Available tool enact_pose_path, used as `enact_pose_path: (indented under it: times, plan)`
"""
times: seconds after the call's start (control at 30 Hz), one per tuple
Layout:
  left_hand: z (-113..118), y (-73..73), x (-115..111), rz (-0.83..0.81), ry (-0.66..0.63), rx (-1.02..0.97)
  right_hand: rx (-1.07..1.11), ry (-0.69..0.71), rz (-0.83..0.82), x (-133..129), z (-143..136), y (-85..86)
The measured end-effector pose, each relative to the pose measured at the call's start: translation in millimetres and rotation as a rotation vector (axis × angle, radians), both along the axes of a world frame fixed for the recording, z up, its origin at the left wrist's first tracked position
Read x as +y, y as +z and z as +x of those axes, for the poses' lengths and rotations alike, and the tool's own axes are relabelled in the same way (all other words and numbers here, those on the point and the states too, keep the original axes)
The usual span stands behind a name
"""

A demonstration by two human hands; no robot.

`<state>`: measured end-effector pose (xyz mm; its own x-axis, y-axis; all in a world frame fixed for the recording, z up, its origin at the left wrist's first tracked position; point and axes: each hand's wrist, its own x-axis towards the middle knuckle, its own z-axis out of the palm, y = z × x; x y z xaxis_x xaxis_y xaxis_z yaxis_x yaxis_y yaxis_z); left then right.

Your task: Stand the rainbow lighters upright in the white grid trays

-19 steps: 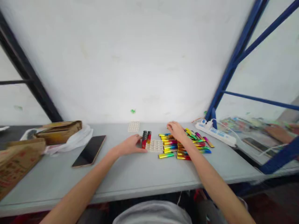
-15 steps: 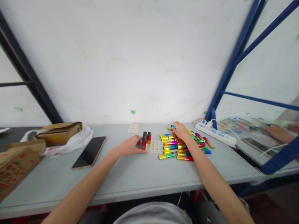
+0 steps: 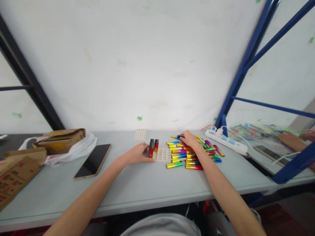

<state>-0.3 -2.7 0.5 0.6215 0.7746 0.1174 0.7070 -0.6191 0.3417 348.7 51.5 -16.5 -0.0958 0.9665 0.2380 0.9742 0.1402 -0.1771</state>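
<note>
Several red lighters with black tops [image 3: 151,151] stand upright at the left end of a white tray with round holes [image 3: 162,155]. My left hand [image 3: 139,153] is at that end, thumb and fingers apart around the nearest lighters and the tray's edge. To the right lies a pile of shiny multicoloured lighters [image 3: 179,155], partly covering the tray's side. My right hand [image 3: 189,138] is at the back of the pile, its fingers closed at a dark blue-topped piece.
A second holed tray [image 3: 140,134] lies near the wall. A phone [image 3: 93,160], an open cardboard box [image 3: 61,139] and a white bag are at left. Right are a power strip [image 3: 226,142], a blue frame [image 3: 242,72] and another person's hands [image 3: 292,139].
My right hand has shifted slightly left at the back of the pile, and the blue-topped piece at its fingers has moved left too. My left hand stays by the standing lighters.
</note>
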Motion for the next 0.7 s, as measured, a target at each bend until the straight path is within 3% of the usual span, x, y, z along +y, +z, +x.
enact_pose_path:
  times: [0.13, 0.27, 0.37, 0.47, 0.57, 0.7]
  plan:
    - [0.3, 0.1, -0.1, 0.011, 0.003, 0.012, 0.061, 0.045, 0.074, -3.8, -2.4, 6.3]
    - [-0.3, -0.9, 0.2, 0.005, 0.011, -0.011, 0.449, 0.140, 0.157, -11.1, -17.5, 14.7]
    - [-0.9, -1.9, 0.4, -0.001, 0.005, -0.019, 0.877, 0.280, 0.050, -19.6, -40.6, 17.9]
    - [-1.3, -3.0, 0.8, -0.002, -0.007, -0.024, 1.209, 0.360, -0.172, -32.4, -68.0, 20.6]
    - [-1.7, -4.0, 1.1, -0.001, -0.016, -0.034, 1.272, 0.378, -0.270, -46.7, -90.0, 23.4]
    - [-2.1, -4.5, 1.3, -0.007, -0.026, -0.042, 1.101, 0.310, -0.064, -59.8, -105.0, 23.2]
